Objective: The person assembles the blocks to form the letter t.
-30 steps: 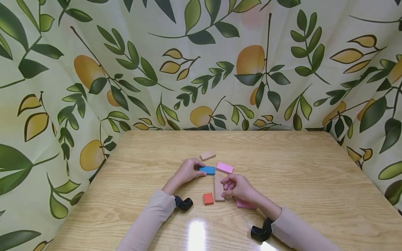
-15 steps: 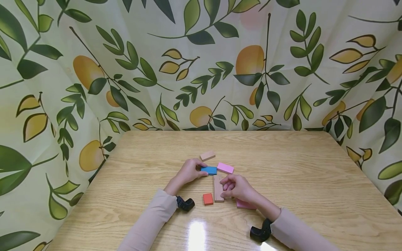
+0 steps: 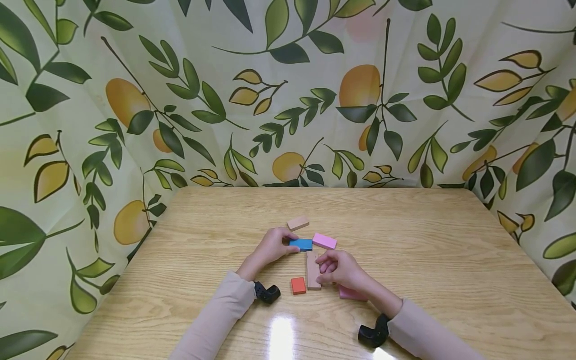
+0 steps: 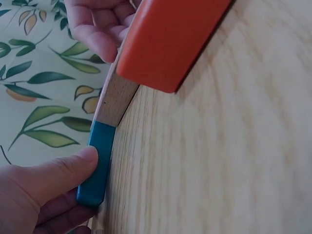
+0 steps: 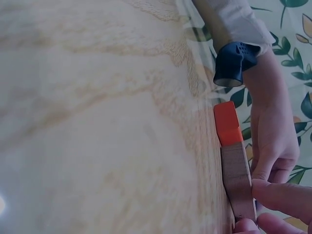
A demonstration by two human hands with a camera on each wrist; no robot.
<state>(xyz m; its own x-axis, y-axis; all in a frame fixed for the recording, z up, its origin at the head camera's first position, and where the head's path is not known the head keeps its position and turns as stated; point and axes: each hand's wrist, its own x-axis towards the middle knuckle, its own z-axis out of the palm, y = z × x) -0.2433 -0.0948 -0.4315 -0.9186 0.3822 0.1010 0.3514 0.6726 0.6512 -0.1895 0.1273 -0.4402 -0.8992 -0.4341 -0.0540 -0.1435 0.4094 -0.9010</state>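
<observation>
On the wooden table my left hand (image 3: pixel 271 246) holds a blue block (image 3: pixel 302 244), thumb at its near edge and a finger at its far edge. The blue block's right end meets a light pink block (image 3: pixel 325 241). Just below them lies a long plain wooden block (image 3: pixel 312 270); my right hand (image 3: pixel 344 270) has thumb and curled fingertips against its right side. In the right wrist view the fingers sit at the end of this wooden block (image 5: pixel 238 178). A red block (image 3: pixel 298 285) lies to its left, near its lower end.
Partly under my right wrist lies a darker pink block (image 3: pixel 352 293). Farther back is another plain wooden block (image 3: pixel 298 223). A leaf-and-fruit patterned cloth (image 3: pixel 288 100) surrounds the table (image 3: pixel 405 215) behind and at the sides.
My left hand has slid the blue block slightly right, and the light pink block has shifted right with it. My right hand and the long wooden block have stayed in place.
</observation>
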